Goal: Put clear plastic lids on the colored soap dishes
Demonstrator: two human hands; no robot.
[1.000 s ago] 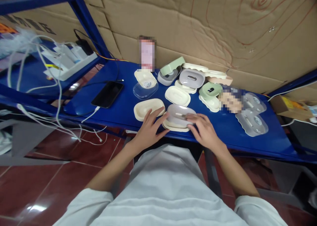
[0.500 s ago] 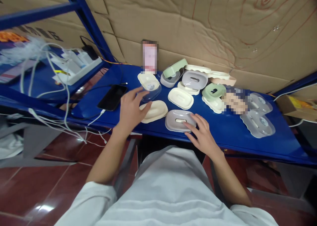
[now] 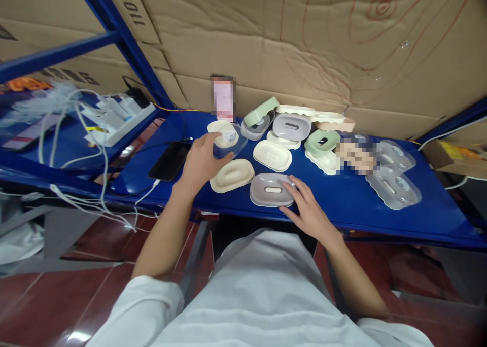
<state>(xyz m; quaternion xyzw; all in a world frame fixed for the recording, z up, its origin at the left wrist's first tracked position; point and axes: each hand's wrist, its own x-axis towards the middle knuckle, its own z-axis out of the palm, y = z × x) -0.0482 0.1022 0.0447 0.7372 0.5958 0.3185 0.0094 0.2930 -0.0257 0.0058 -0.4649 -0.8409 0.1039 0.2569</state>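
Observation:
Near the table's front edge lies a grey oval soap dish (image 3: 262,195) with a white piece in its central slot. My right hand (image 3: 310,212) spans the dish's right end, thumb and fingers apart and touching its rim. My left hand (image 3: 201,164) hovers at the left, fingers spread, with its fingertips beside a clear plastic dish (image 3: 239,145). A cream oval piece with a round label (image 3: 220,134) rests against that clear dish; whether my fingers touch either cannot be made out. Below my left thumb is a cream oval tray (image 3: 233,175).
Behind lie a cream oval tray (image 3: 272,155), a grey dish (image 3: 291,127), green dishes (image 3: 322,141) and clear dishes (image 3: 393,187) on the blue table (image 3: 342,210). A black phone (image 3: 170,160), white cables (image 3: 102,205) and a power strip (image 3: 133,126) are at left.
My right fingers have drawn back from the white piece to the grey dish's right rim. My left hand has shifted slightly towards the clear dish. The view has tilted a little.

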